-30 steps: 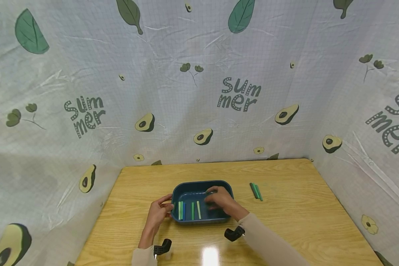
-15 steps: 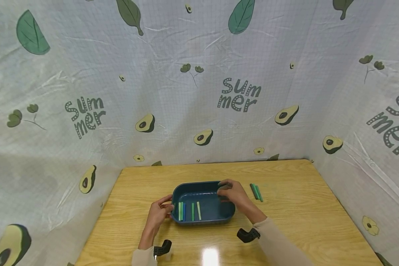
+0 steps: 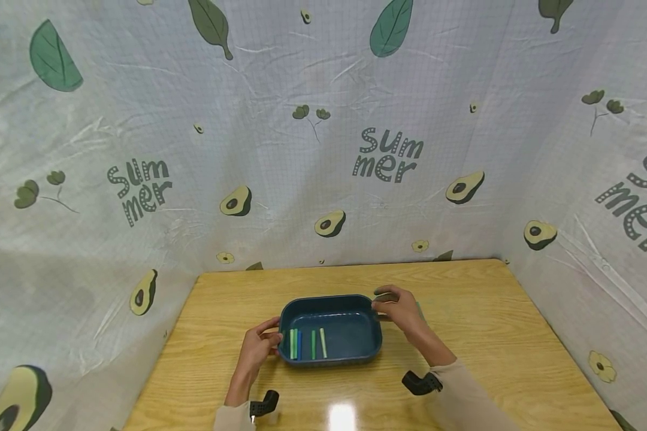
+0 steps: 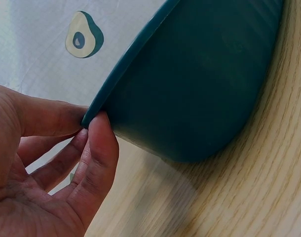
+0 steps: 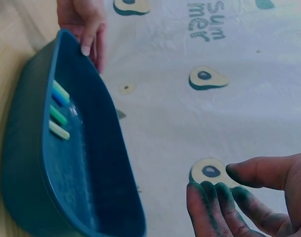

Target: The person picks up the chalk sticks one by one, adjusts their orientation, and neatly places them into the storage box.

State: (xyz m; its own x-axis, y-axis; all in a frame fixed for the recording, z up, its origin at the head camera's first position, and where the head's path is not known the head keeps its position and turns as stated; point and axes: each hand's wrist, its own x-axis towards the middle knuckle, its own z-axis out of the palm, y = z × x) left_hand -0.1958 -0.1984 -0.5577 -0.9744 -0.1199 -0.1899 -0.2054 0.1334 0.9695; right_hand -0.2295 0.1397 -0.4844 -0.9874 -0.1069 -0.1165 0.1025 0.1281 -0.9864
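A dark blue rectangular bin (image 3: 350, 361) stands on the table in the head view. My left hand (image 3: 256, 345) pinches the rim at its left end, finger and thumb on either side of the lip (image 4: 95, 106). Inside, toward the left, lie several chalk sticks: light green ones (image 3: 293, 344), a blue one (image 3: 299, 345), a green one (image 3: 313, 344) and a pale yellow one (image 3: 323, 343). My right hand (image 3: 401, 308) hovers beside the bin's right end, holding nothing, fingers loosely bent. Dark green powder stains its fingertips (image 5: 209, 190).
Behind my right hand, a green chalk stick (image 3: 420, 311) shows only in part on the wooden table (image 3: 480, 335). Printed white sheeting (image 3: 280, 167) walls off the table's back and sides.
My right hand has moved right, from inside the bin out past its right end, and now covers most of the chalk sticks on the table. The left hand keeps its grip.
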